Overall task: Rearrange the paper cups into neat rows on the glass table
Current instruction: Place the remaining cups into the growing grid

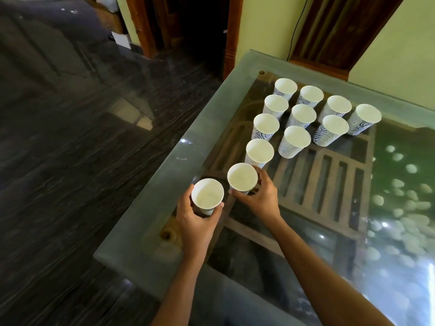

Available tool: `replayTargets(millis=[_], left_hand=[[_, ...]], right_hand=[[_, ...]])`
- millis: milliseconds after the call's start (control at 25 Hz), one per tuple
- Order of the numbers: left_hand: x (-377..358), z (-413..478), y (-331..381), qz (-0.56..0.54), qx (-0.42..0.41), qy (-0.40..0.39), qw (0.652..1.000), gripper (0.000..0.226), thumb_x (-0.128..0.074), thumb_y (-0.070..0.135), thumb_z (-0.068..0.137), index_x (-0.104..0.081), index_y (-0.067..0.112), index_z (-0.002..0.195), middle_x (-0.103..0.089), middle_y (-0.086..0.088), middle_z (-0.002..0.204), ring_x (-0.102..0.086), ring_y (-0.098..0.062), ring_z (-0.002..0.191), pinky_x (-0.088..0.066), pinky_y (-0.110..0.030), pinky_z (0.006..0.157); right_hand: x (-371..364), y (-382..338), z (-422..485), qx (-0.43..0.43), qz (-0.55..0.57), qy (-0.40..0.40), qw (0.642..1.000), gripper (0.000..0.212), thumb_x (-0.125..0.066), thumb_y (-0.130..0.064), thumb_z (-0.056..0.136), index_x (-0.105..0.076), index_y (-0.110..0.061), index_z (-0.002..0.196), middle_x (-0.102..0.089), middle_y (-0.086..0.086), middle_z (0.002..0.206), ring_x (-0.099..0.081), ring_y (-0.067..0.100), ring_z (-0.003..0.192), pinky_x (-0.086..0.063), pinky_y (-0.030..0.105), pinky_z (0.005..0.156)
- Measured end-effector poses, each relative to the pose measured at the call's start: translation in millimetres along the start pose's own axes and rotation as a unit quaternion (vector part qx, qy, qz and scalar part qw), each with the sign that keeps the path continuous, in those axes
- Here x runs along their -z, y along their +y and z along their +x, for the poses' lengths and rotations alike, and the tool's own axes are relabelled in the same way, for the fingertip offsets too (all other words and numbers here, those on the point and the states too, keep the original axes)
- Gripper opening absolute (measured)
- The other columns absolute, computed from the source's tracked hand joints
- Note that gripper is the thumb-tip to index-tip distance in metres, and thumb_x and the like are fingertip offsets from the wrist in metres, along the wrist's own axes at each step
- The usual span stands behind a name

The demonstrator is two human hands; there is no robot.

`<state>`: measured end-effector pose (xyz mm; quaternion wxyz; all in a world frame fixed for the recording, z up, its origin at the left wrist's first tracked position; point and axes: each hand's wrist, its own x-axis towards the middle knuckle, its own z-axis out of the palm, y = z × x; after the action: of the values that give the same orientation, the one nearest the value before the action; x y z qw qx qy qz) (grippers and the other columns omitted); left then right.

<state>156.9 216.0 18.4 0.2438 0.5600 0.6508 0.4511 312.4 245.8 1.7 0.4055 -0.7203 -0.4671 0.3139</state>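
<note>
Head: left hand (195,222), right hand (259,198) grip cups (207,194) near table (150,208) edge.

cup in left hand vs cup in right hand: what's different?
The left-hand cup is nearest the corner of the table, last in line; the right-hand cup sits one place further in, beside the free cups. The left hand grips its cup from the near side; the right hand wraps its cup from the right. Both are white, upright, empty paper cups, each held.
</note>
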Motion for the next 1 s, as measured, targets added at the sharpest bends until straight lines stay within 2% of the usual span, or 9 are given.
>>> replayTargets(millis=[200,440,760,880,1000], left_hand=[[-5.1,-1.3,0.0,0.014,0.012,-0.012,1.0,0.077,-0.085,0.025,0.059,-0.051,0.005,0.124,-0.057,-0.014,0.124,-0.055,-0.026,0.112,-0.053,-0.049,0.085],[-18.5,-11.0,16.4,0.025,0.003,-0.038,0.999,0.078,-0.086,0.025,0.058,-0.05,0.006,0.125,-0.056,-0.014,0.125,-0.054,-0.024,0.112,-0.053,-0.05,0.085],[-76.0,-74.7,67.2,0.015,-0.064,-0.117,0.991,0.078,-0.086,0.027,0.057,-0.052,0.006,0.124,-0.057,-0.013,0.125,-0.053,-0.022,0.113,-0.053,-0.046,0.086],[-109.1,-108.4,97.5,-0.015,-0.095,-0.146,0.985,0.076,-0.088,0.021,0.055,-0.054,0.001,0.121,-0.059,-0.015,0.121,-0.054,-0.024,0.112,-0.05,-0.04,0.09],[-153.7,-156.9,136.1,-0.034,-0.116,-0.185,0.975,0.075,-0.088,0.016,0.053,-0.056,-0.002,0.118,-0.061,-0.017,0.118,-0.056,-0.029,0.109,-0.043,-0.025,0.091]], right_hand=[[0.5,11.3,-2.8,-0.009,0.019,0.013,1.0,0.079,-0.083,-0.046,0.057,-0.044,-0.03,0.124,-0.055,-0.006,0.128,-0.051,0.004,0.105,-0.039,0.008,0.079],[33.9,23.7,-20.6,-0.011,0.046,0.039,0.998,0.078,-0.083,-0.046,0.056,-0.045,-0.027,0.121,-0.055,-0.007,0.125,-0.054,0.007,0.105,-0.047,0.018,0.083],[144.4,68.1,-65.2,-0.011,0.084,0.151,0.985,0.069,-0.086,-0.031,0.059,-0.048,-0.025,0.116,-0.056,-0.008,0.114,-0.057,0.005,0.1,-0.049,0.011,0.077],[198.4,93.1,-83.8,-0.015,0.1,0.2,0.975,0.066,-0.086,-0.025,0.059,-0.05,-0.025,0.114,-0.059,-0.003,0.112,-0.061,0.012,0.099,-0.052,0.023,0.081],[267.9,129.0,-108.7,-0.018,0.09,0.236,0.968,0.066,-0.085,-0.02,0.06,-0.05,-0.023,0.115,-0.059,-0.001,0.112,-0.061,0.016,0.099,-0.052,0.019,0.08]])
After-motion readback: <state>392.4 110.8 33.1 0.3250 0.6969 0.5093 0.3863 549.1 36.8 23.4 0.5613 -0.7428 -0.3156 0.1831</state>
